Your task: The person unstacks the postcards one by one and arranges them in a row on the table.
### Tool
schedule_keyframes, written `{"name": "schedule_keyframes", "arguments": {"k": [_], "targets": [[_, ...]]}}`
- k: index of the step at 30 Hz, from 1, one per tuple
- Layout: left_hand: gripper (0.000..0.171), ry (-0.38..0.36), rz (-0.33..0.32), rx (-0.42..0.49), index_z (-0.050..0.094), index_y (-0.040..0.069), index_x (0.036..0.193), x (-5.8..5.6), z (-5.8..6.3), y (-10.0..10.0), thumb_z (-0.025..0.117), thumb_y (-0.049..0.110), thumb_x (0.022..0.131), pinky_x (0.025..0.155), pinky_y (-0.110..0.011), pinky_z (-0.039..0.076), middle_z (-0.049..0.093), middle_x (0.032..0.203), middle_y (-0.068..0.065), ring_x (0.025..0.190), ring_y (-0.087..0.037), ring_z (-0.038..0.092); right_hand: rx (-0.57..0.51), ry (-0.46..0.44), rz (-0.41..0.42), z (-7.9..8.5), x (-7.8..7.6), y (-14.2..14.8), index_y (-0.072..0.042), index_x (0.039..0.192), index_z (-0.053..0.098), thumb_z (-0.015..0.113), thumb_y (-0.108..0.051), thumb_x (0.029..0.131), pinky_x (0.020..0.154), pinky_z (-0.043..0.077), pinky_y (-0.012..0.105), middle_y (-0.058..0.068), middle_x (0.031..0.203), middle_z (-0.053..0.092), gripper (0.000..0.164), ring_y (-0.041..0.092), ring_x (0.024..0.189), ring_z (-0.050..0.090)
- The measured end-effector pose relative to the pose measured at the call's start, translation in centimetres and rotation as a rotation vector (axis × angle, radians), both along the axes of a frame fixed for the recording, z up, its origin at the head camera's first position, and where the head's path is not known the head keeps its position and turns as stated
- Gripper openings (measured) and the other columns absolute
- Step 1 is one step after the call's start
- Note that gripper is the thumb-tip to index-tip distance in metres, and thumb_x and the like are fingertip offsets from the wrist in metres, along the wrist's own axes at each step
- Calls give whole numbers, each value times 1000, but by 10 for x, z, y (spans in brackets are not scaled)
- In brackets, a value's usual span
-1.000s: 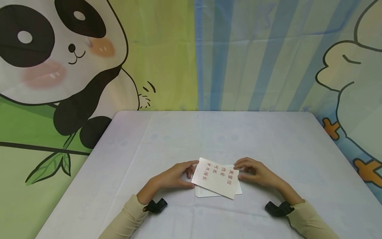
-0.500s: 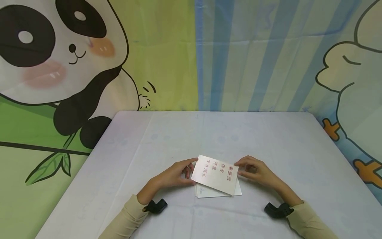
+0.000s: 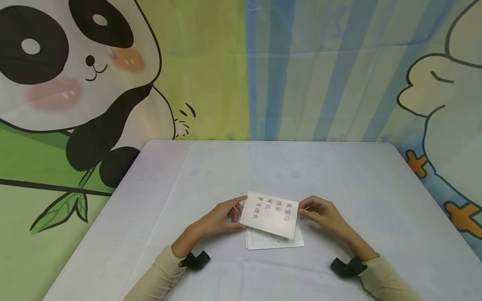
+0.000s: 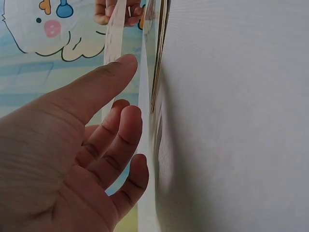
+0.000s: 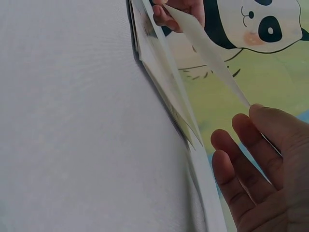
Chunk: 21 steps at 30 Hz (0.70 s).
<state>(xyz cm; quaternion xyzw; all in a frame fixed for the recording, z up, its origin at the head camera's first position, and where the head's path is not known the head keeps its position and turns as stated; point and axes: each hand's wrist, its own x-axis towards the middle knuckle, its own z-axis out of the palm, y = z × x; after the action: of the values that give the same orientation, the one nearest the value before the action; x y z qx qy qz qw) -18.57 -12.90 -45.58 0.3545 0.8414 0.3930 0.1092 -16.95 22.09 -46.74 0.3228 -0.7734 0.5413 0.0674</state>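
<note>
A white card with reddish handwritten characters is held up between the two hands, tilted and apart from the pile under it. My left hand holds its left edge between thumb and forefinger, the forefinger at the far corner. At the opposite edge, my right hand pinches the card with thumb and fingers. Beneath lies a small pile of white cards, partly covered by the raised one; faint print shows on the top of it. In the right wrist view the raised card appears nearly edge-on, above the pile.
A pale cloth covers the table. Behind it hangs a backdrop with a cartoon panda and striped panels. Black wrist mounts sit at both cuffs.
The written card has risen and shifted slightly away from the body and left, turning a little straighter. More of the pile below shows. Both hands moved with it.
</note>
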Motion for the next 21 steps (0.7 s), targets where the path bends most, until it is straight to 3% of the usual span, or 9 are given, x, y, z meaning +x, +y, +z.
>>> {"name": "schedule_keyframes", "arguments": {"k": [6, 14, 21], "targets": [[84, 12, 42, 3, 29, 9, 145, 0, -1, -1, 76, 22, 77, 71, -23, 45, 55, 99, 6, 72, -2, 55, 29, -92, -46, 4, 2, -4, -1, 105, 62, 63, -1, 85, 69, 51, 20, 15, 96, 66, 20, 12, 83, 65], [85, 14, 106, 24, 29, 9, 145, 1, 4, -1, 77, 22, 76, 73, -25, 46, 56, 100, 3, 72, -3, 55, -57, -94, 39, 5, 1, -8, 11, 119, 51, 59, 10, 84, 65, 52, 22, 26, 94, 64, 36, 13, 83, 67], [84, 20, 163, 31, 32, 10, 144, -1, 11, -5, 78, 20, 75, 74, -27, 47, 57, 100, 1, 74, -7, 56, -31, -119, 96, 5, 3, -14, 9, 134, 40, 58, 8, 86, 64, 53, 26, 26, 99, 64, 51, 17, 83, 66]]}}
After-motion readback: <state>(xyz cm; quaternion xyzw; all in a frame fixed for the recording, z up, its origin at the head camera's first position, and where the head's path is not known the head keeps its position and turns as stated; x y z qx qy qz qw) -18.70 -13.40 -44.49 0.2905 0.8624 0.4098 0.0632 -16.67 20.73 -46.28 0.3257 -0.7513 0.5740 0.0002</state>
